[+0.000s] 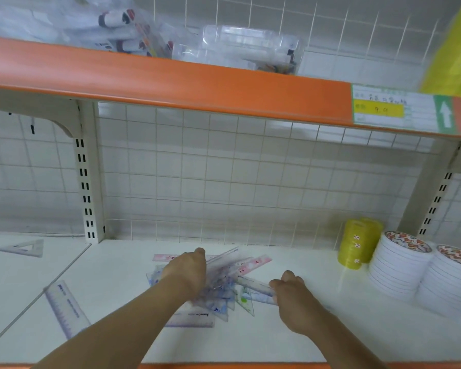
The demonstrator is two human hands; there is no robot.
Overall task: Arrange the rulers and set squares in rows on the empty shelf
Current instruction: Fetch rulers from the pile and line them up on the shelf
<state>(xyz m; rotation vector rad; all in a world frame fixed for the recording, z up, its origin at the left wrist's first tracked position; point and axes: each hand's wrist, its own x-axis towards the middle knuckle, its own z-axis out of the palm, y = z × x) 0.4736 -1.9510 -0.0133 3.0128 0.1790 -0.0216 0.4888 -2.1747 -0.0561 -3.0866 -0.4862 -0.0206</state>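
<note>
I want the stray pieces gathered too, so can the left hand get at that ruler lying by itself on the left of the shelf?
Probably yes. The lone ruler lies flat on bare shelf, nothing on or around it. The left hand is on the pile just to its right.

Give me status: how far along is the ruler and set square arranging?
Early. No rows yet: most pieces sit in a jumbled pile mid-shelf. Left hand rests on the pile; right hand has a grip on a clear ruler. Stray ruler and set square lie apart on the left, unsorted.
</note>
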